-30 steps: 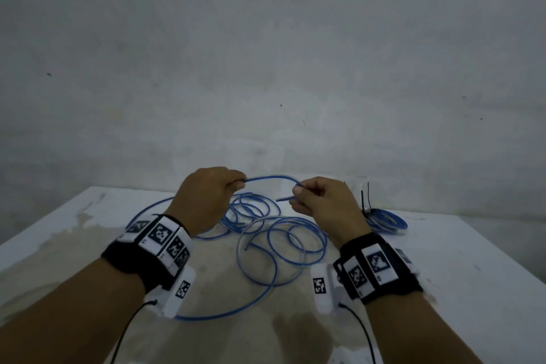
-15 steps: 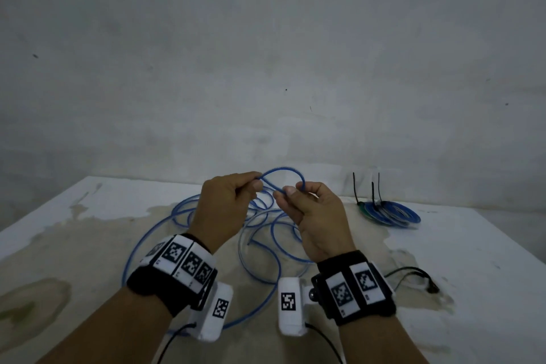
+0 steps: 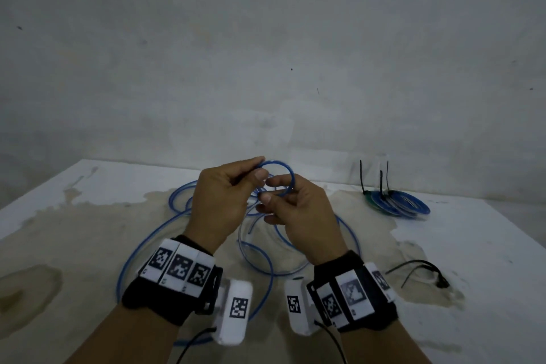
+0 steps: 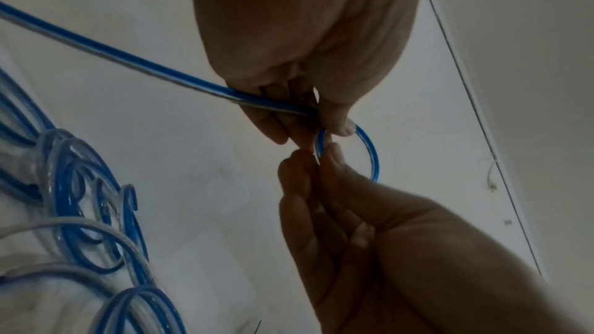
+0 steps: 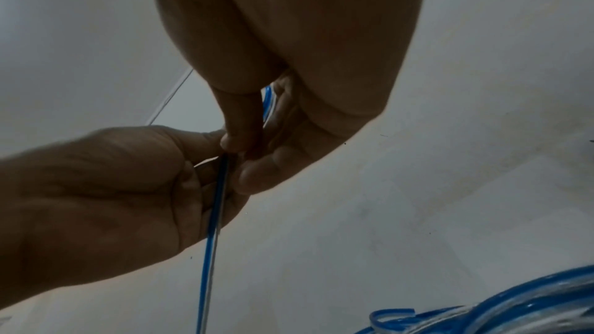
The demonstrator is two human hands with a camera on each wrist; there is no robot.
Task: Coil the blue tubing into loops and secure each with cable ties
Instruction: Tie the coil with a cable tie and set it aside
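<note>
Blue tubing (image 3: 291, 177) forms one small loop above the table (image 3: 472, 245), pinched between both hands: left hand (image 3: 220, 204) and right hand (image 3: 301, 216), fingers curled round it; the rest lies below.

Table (image 3: 487, 245): loose tubing (image 3: 141, 248) sprawled at centre. Above it, left hand (image 3: 218, 204) and right hand (image 3: 301, 216), a small loop (image 3: 288, 170) between them. Tied coil (image 3: 399, 204) far right. Cable ties (image 3: 419, 270) near right.

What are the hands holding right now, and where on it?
Both hands, left and right, pinch the blue tubing where its small raised loop crosses itself.
</note>
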